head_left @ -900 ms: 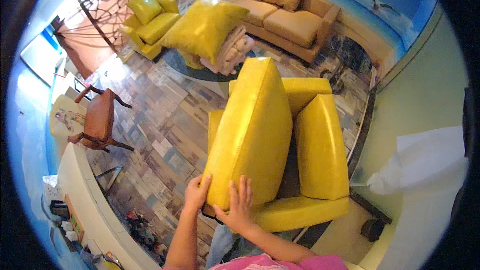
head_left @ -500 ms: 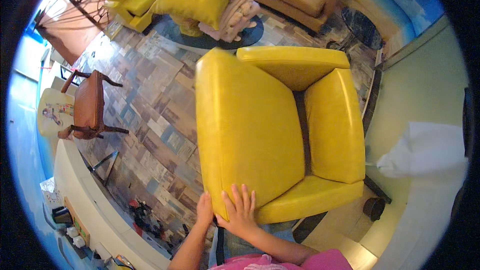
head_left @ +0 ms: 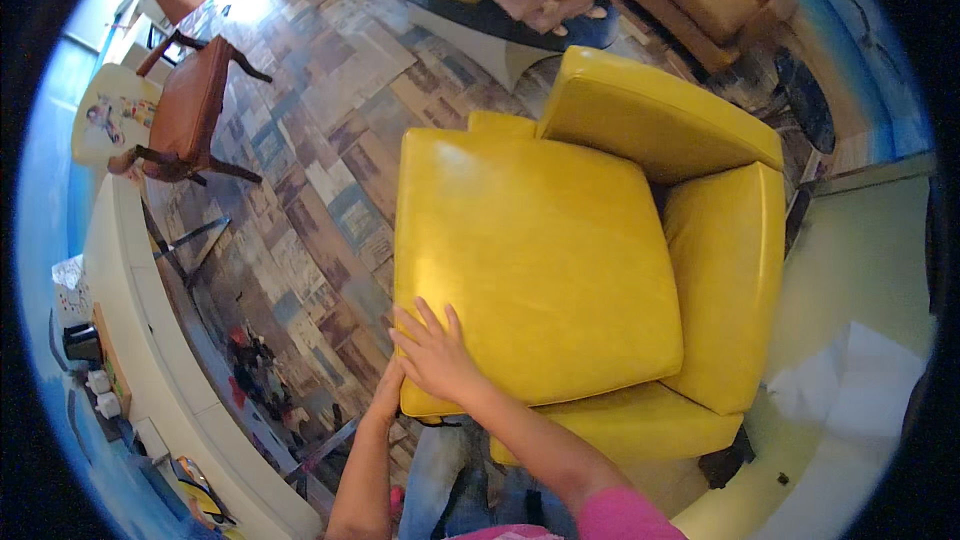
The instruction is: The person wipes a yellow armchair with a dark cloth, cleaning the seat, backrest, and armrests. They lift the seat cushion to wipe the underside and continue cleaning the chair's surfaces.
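Yellow cushion (head_left: 540, 265) (squarish), front leftward

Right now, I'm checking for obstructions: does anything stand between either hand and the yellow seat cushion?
Nothing visible does. The right hand lies on top of the yellow seat cushion by its left edge; the left hand, partly hidden, is at that edge.

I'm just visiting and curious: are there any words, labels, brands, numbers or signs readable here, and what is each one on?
None can be read.
Yellow seat cushion under the right hand: no lettering shows.
Patchwork floor: print-like marks on some pale pieces, too blurred to read.
Whitish sheet at the left: dark marks, too small to read.
Pale chair back: a colourful picture, no legible words.
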The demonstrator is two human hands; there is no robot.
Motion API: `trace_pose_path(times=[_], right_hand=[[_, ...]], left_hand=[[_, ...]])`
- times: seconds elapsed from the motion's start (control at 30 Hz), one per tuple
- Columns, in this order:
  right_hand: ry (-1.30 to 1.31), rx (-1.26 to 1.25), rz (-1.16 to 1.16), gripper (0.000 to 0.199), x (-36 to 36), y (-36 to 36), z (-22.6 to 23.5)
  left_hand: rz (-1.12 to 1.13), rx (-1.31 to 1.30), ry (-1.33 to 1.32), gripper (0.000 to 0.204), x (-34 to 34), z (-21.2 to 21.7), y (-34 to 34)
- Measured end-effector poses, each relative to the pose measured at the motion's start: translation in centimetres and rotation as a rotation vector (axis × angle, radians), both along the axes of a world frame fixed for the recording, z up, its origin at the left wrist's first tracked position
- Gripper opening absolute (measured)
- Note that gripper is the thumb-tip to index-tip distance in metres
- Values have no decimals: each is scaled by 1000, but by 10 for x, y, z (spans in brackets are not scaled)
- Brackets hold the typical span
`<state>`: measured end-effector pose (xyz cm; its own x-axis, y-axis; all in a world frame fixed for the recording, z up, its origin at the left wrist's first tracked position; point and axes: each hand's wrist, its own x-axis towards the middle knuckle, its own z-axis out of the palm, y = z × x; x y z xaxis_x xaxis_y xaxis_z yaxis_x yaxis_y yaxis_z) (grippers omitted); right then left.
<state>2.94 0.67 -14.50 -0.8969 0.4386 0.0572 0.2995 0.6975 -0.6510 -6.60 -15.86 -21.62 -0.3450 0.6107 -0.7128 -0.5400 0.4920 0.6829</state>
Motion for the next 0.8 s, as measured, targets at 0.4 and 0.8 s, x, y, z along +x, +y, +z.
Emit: trace_pose_path(times=[0.4, 0.8], right_hand=[[-154, 207, 139, 19, -54, 33, -82], [-398, 38, -71, 44, -3, 70, -117]], left_hand=[[-96, -50, 55, 70, -12, -40, 31], [-467, -397, 767, 88, -3, -73, 124]])
